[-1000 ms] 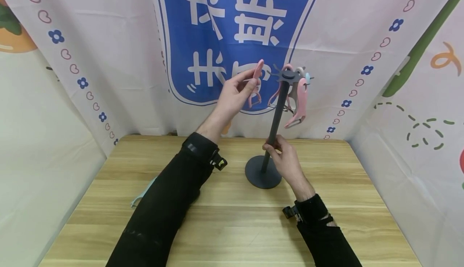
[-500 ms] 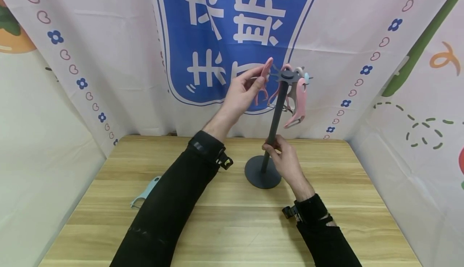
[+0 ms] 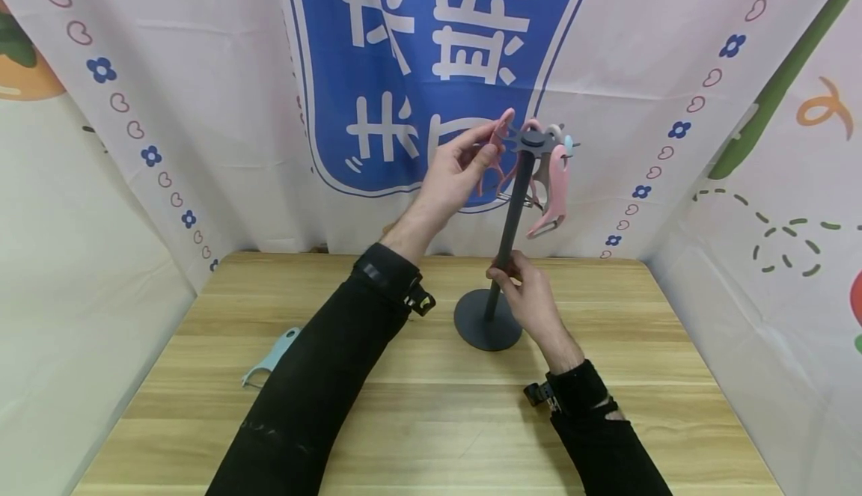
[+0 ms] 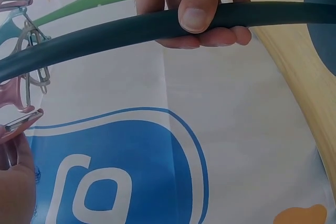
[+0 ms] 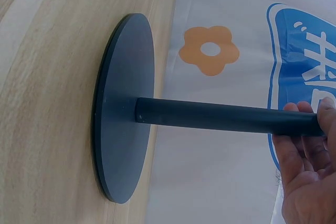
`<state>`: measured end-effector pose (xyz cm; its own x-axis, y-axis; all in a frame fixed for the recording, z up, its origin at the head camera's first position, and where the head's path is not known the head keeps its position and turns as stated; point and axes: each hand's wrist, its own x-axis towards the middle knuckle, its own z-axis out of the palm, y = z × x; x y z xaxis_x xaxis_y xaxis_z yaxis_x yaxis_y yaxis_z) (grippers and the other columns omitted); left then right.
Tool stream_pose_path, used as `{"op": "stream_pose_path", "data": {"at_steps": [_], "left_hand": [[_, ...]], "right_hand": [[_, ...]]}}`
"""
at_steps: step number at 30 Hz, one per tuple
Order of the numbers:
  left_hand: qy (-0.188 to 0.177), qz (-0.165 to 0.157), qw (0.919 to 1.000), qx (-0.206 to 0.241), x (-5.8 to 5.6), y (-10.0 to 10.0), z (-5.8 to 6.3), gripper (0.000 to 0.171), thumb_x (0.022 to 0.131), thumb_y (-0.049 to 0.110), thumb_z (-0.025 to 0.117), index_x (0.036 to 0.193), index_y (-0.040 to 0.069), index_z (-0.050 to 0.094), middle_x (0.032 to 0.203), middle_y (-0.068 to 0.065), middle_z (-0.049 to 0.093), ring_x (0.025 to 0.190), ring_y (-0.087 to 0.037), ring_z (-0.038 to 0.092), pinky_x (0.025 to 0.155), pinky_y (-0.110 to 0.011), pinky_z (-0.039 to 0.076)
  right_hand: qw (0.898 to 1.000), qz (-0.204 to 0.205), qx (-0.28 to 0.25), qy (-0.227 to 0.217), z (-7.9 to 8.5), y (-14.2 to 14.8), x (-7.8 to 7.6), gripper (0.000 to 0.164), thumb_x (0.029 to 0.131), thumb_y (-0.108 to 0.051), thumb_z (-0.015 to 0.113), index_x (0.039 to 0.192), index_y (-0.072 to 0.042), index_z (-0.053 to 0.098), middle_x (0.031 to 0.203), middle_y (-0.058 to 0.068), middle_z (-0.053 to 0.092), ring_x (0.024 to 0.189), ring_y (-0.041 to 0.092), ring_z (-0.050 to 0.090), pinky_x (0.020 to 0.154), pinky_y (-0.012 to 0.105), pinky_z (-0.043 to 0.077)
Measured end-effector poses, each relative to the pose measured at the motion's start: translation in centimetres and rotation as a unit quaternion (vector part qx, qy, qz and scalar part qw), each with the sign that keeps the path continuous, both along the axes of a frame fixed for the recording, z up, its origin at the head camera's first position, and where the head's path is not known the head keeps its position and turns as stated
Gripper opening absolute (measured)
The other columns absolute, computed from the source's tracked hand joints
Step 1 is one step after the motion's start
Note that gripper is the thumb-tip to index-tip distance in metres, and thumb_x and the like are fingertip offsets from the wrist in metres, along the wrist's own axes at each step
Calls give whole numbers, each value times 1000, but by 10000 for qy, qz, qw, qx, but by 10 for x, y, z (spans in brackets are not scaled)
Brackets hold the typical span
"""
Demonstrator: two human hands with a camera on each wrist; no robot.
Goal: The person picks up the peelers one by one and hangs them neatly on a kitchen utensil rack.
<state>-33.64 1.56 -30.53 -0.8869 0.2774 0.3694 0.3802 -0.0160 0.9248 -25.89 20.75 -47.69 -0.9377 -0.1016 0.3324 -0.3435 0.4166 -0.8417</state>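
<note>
My left hand (image 3: 451, 170) pinches a pink peeler (image 3: 501, 125) by its handle, with the handle's end right at the hooks of a dark stand's top (image 3: 532, 140). In the left wrist view the blade of this peeler (image 4: 22, 125) shows beside my fingers. Lower down, my right hand (image 3: 533, 300) grips the stand's upright pole (image 3: 514, 212), thumb on one side and fingers around the other. The round base (image 5: 123, 66) stands flat on the table. Another pink peeler (image 3: 558, 182) hangs from the right of the hooks, with other peelers partly hidden behind the pole.
A light blue peeler (image 3: 274, 354) lies on the wooden table (image 3: 431, 421) at the left, partly covered by my left sleeve (image 3: 303, 384). Behind the table hangs a printed cloth (image 3: 222, 107), close to the stand.
My left hand has moved right with the pink peeler, up to the stand's hooks. More of the light blue peeler shows. The right hand has stayed on the pole.
</note>
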Motion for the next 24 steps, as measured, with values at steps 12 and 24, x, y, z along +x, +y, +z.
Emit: {"op": "stream_pose_path", "data": {"at_steps": [12,24], "left_hand": [[82,-152,9995,-268,1,0,-6,46,124,22,61,169,18,63,155,-13,77,134,-26,76,70,-23,53],[180,-270,9994,-157,2,-6,-14,46,123,22,65,168,15,64,167,-13,63,148,-28,73,99,-27,65]], "right_hand": [[10000,34,-9,-9,0,1,-1,23,119,-20,71,131,-1,70,124,24,80,128,45,82,108,61,73],[10000,27,53,29,0,0,0,23,120,-21,69,132,-2,70,125,23,81,128,44,82,109,60,74]]}}
